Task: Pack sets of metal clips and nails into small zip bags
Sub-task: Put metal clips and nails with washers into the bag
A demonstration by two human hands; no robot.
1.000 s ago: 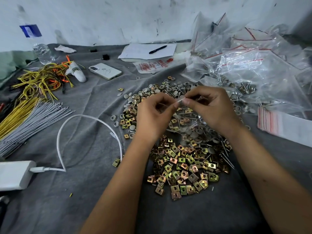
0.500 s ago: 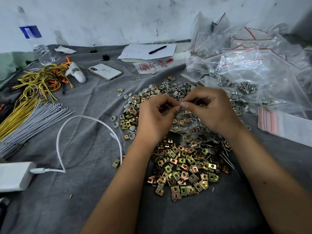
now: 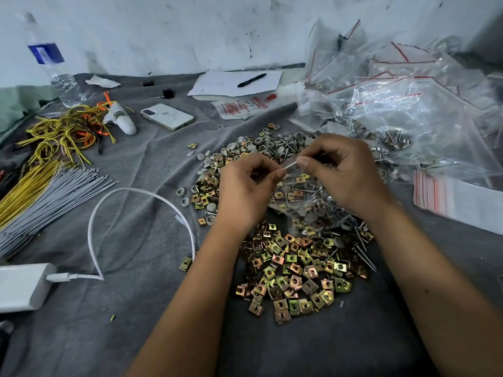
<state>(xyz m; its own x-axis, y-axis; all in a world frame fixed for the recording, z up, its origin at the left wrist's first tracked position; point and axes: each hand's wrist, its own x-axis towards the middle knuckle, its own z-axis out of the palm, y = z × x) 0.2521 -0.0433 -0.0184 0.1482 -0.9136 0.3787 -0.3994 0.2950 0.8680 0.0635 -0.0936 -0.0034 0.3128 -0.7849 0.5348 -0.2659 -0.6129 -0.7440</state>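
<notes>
Brass-gold clips (image 3: 292, 270), grey cloth (image 3: 141, 240)

The small clear zip bag (image 3: 296, 191) pinched between both hands is so transparent that its lower edge and its contents blend with the loose heap of brass-coloured square metal clips (image 3: 294, 268) behind it. The white rectangular power adapter (image 3: 21, 285) is cut off by the left edge. Red print on the far flat plastic packet (image 3: 245, 104) is too small to read.

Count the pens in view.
1: a black pen lying on the white paper sheet at the back of the table. Others could be hidden under the bag pile.
</notes>
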